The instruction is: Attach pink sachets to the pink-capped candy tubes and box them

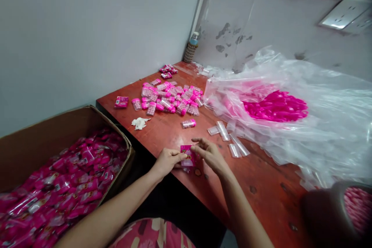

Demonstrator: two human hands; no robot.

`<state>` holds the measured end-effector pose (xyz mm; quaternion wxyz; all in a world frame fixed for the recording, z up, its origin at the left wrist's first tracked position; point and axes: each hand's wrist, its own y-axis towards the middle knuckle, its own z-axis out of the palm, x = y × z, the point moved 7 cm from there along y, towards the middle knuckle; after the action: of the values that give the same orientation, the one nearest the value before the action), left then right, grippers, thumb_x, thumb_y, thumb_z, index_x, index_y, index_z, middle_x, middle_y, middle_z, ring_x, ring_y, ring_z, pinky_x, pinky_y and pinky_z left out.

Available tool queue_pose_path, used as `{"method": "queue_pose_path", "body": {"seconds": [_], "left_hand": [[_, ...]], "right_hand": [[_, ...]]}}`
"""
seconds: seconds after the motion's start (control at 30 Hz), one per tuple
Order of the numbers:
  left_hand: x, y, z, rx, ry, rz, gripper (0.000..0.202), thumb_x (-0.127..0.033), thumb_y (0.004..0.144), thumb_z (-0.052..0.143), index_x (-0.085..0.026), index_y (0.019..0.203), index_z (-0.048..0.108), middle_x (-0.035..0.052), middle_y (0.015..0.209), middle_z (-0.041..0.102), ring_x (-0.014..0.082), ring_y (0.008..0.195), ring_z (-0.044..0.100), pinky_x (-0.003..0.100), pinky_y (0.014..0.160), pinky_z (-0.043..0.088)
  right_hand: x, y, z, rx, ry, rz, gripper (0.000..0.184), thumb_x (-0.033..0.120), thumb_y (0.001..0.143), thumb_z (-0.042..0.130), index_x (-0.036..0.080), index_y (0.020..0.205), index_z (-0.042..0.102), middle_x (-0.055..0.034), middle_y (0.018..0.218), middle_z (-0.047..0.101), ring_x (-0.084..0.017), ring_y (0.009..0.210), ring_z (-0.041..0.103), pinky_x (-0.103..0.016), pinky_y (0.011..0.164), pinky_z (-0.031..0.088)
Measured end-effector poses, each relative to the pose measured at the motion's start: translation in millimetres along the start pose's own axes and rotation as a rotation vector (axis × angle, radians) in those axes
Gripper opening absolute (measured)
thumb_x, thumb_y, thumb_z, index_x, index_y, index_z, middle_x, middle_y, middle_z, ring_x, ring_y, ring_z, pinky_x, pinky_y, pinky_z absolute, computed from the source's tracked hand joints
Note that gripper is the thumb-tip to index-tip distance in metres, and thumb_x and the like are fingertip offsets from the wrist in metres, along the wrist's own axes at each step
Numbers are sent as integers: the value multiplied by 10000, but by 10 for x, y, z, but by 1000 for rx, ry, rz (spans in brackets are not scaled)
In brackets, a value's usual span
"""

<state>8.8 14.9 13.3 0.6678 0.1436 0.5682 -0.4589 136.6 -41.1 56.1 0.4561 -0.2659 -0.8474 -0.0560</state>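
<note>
Between my two hands, over the front edge of the table, is a small pink printed packet (188,157). My left hand (169,161) is closed on its left side, thumb on the front face. At the upper right corner, my right hand (209,155) has its thumb against the packet, with the index finger raised and curved above it; its other fingers are partly hidden. Just beyond lies a single clear bottle (188,124) with a pink cap and small pale beads inside. To the right of it are several clear plastic sleeves (223,131).
A pile of pink-capped bottles (168,98) covers the table's far part. At left stands a carton (128,139) full of pink packets. A large plastic bag (325,124) holds bright pink pieces (276,106). A dark tub (322,211) of pink beads stands lower right.
</note>
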Motion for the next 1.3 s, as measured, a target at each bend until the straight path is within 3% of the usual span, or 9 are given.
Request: {"method": "queue_pose_path", "body": {"seconds": [0.2,0.4,0.57,0.77,0.87,0.97,1.03,1.13,1.3], "left_hand": [[50,-35,-228,-180,-121,4,255,-347,587,707,-98,583,654,16,525,597,97,480,549,227,534,487],[57,-80,-452,-316,-274,-39,242,-307,549,745,-102,555,617,27,547,610,92,482,551,193,472,472],[29,-61,-468,-345,-524,-68,240,-277,570,746,-104,591,582,40,599,625,107,513,580,209,484,500],[40,0,-384,-361,-751,-84,159,-212,679,675,-101,761,597,53,671,648,129,570,622,217,518,521],[20,26,-345,-374,-792,-55,162,-207,686,670,-103,782,592,51,678,649,133,574,628,224,532,527],[20,47,-262,-385,-802,-60,169,-215,687,671,-103,777,583,51,672,642,139,581,631,231,541,528],[34,62,-173,-376,-790,-75,173,-218,689,670,-102,778,577,53,667,638,146,588,632,244,552,530],[60,74,-20,-337,-759,-80,180,-217,679,678,-104,773,573,52,664,634,148,580,627,247,544,525],[69,43,181,-237,-709,-60,217,-264,641,706,-113,727,576,35,620,618,119,525,592,213,496,488]], "right_hand": [[214,677,-144,-280,-592,181,582,561,812,353,42,995,542,-250,874,624,-326,903,585,-392,728,416],[330,1080,53,-167,-800,197,572,558,744,484,43,964,602,-257,966,615,-343,941,572,-395,749,428],[225,981,75,-16,-882,154,271,285,700,568,100,877,661,-199,929,646,-311,894,603,-360,724,442],[31,577,-205,-94,-893,127,219,169,730,471,85,869,618,-207,877,639,-307,895,596,-365,707,423],[3,183,-218,-147,-668,73,265,293,821,374,130,957,533,-124,822,646,-232,757,626,-319,623,453],[-20,-294,52,-89,202,55,336,463,836,336,196,1021,421,-35,708,629,-174,486,593,-280,418,452],[-16,-549,325,-6,512,104,324,505,810,395,227,976,396,5,684,609,-134,393,550,-231,326,413],[14,-708,545,-5,662,112,296,485,807,438,232,951,390,40,652,579,-93,341,516,-172,279,366],[-21,-654,515,-50,744,101,283,475,786,486,219,897,436,47,592,563,-97,343,511,-196,306,415]]}}
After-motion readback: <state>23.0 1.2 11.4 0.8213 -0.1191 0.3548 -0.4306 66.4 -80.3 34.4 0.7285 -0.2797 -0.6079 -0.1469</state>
